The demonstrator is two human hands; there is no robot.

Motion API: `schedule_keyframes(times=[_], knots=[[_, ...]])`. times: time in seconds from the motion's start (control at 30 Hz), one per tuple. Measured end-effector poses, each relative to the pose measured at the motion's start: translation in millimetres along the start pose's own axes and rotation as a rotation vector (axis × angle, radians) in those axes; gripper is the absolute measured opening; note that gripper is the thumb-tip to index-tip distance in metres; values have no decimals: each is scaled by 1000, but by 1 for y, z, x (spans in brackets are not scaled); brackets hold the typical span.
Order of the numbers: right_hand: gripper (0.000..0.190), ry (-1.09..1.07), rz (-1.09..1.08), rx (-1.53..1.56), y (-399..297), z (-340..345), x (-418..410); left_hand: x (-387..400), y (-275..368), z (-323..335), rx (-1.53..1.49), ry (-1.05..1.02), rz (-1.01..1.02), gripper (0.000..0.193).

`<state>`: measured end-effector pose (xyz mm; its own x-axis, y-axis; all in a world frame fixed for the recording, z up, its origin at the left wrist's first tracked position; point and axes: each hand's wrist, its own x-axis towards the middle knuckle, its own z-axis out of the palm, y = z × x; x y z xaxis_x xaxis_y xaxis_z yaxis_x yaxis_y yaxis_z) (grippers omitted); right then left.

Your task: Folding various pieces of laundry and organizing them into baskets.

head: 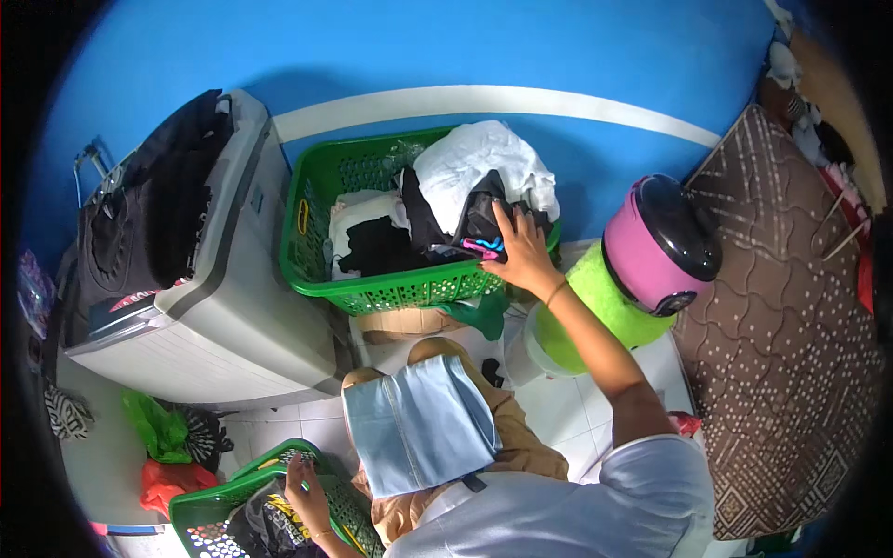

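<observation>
My right hand (523, 251) reaches over the near right side of a large green laundry basket (391, 296), its fingers spread on black clothing (481, 213). By its thumb are pink (480, 249) and blue plastic items that look like clips or hangers. A bulky white cloth (481, 157) rises behind, and another black garment (384, 247) lies to the left. My left hand (305, 492) is above a second green basket (254, 485) holding a black printed garment (268, 523); its fingers are apart and grip nothing visible. Folded light-blue fabric (422, 425) rests across my lap.
A grey-white washing machine (258, 342) with dark clothes (146, 209) on top stands left. At right, a pink appliance with a black lid (659, 244) sits on lime-green cloth (593, 307), beside a brown patterned mattress (781, 335). Green (157, 425) and red plastic bags (174, 481) lie lower left.
</observation>
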<state>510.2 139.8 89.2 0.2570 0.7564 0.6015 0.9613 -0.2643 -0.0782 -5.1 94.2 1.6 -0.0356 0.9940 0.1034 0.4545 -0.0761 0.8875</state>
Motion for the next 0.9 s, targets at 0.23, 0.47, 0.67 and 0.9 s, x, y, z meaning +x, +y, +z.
schedule_keyframes(times=[0.23, 0.47, 0.67, 0.9], knots=[[41, -44, 24, 327, 39, 28, -6, 1, 16, 21, 44, -119, 116, 26], [28, 327, 346, 805, 40, -56, 38, -3, 35, 19, 152, -150, 66, 27], [26, 165, 309, 1130, -34, -103, 30, -1, 61, 27, -39, -190, 96, 37], [24, -473, 53, 1066, -151, -76, -52, 13, 127, 54, -418, -258, 413, 103]])
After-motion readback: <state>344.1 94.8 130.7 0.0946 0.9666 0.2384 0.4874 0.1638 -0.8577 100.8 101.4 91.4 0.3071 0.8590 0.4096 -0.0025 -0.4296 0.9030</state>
